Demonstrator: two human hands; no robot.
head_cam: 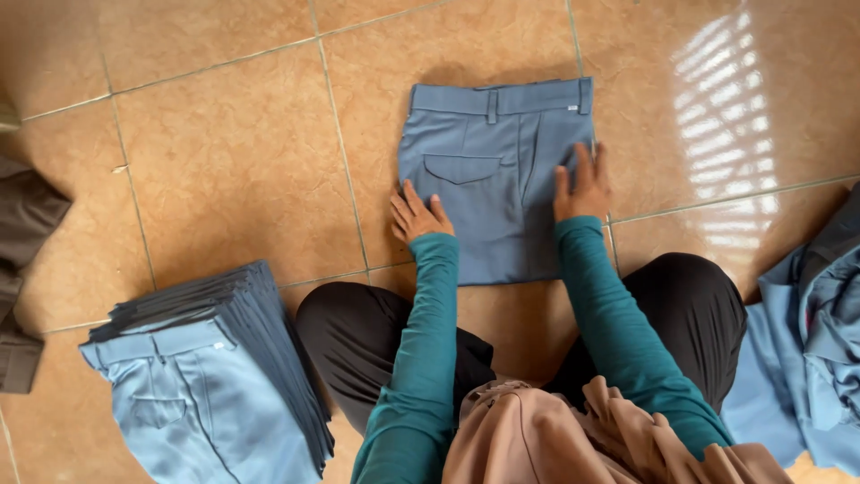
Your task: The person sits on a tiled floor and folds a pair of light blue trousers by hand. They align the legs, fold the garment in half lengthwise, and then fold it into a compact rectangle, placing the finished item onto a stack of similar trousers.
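A folded pair of blue-grey trousers (pixel 484 170) lies flat on the tan tiled floor, waistband at the far end and a back pocket showing. My left hand (pixel 417 215) rests flat on its left edge, fingers spread. Flat on the right edge lies my right hand (pixel 582 186), fingers pointing away from me. Neither hand grips anything. Both arms wear teal sleeves. My knees in black fabric sit just below the trousers.
A tall stack of folded blue trousers (pixel 215 376) stands at the lower left. A loose heap of blue garments (pixel 811 358) lies at the right edge. Dark brown cloth (pixel 22 260) sits at the far left. Bare tiled floor (pixel 224 152) stretches beyond.
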